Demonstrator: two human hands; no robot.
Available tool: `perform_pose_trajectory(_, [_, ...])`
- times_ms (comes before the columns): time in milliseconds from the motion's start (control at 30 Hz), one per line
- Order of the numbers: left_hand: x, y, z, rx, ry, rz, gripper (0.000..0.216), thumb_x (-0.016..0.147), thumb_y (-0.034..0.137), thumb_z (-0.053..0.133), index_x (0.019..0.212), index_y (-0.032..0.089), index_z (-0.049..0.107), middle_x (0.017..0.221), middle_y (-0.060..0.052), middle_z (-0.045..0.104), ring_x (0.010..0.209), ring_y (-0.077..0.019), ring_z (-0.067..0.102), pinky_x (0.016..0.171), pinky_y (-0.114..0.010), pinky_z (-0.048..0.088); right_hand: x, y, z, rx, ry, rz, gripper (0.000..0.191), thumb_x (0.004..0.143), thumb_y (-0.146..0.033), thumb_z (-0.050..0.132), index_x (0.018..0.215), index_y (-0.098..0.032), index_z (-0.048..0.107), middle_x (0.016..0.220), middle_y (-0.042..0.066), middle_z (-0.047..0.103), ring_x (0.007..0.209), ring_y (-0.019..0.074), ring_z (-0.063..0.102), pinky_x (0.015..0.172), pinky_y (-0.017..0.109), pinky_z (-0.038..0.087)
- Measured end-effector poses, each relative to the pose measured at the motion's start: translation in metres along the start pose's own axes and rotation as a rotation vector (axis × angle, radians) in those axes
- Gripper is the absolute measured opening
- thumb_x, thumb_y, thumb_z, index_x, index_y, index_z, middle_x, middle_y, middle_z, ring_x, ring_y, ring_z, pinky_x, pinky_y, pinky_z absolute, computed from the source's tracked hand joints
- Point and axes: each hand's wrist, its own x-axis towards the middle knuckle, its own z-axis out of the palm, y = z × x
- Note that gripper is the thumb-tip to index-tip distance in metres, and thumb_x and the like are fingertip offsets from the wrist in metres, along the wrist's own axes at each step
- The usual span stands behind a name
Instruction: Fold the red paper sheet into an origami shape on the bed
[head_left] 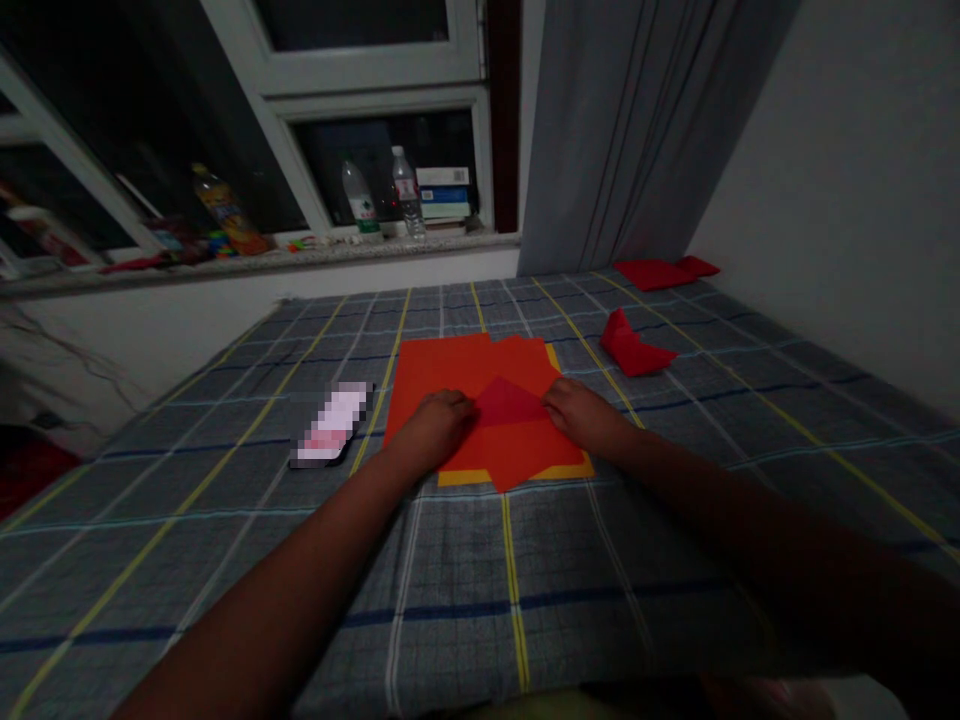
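A sheet of red paper (pixel 508 408) lies in front of me, with a darker pointed part at the top and a crease-like line across it. Its lower corner points toward me. My left hand (pixel 441 428) has its fingers closed at the sheet's left edge. At the opposite edge, my right hand (pixel 586 414) pinches the paper between thumb and fingers. Beneath the sheet are orange papers (pixel 431 365), with a yellow sheet (pixel 465 478) showing along their lower and right edges.
A phone (pixel 334 425) with a blurred screen lies to the left. To the right sits a folded red paper piece (pixel 634 350), with flat red items (pixel 660 272) behind it. Plaid cloth (pixel 450 580) covers the surface. Bottles (pixel 407 195) and stacked boxes (pixel 444 195) line the windowsill.
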Motion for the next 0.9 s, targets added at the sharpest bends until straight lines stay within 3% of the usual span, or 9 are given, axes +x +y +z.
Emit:
perform_pose_trajectory(333, [-0.011,0.005,-0.014,0.011,-0.080,-0.071,0.028,0.095,0.025,0.048,0.114,0.025,0.068,0.125,-0.008,0.068,0.116,-0.0269,0.057,0.094,-0.044,0.035,-0.004,0.004,-0.004,0.029,-0.082,-0.101,0.031,0.086,-0.007,0.048,0.109,-0.010,0.070,0.115,0.016,0.070,0.111,0.0252,0.060,0.100,0.038,0.041])
perform_pose_trajectory(900, [-0.012,0.005,-0.009,-0.025,-0.041,-0.199,0.022,0.093,0.032,0.052,0.085,0.028,0.072,0.087,-0.005,0.071,0.099,-0.0280,0.057,0.096,-0.047,0.026,-0.006,0.002,-0.013,-0.092,-0.180,-0.051,0.026,0.092,-0.016,0.050,0.103,-0.014,0.074,0.100,0.016,0.069,0.095,0.0267,0.061,0.087,0.038,0.043])
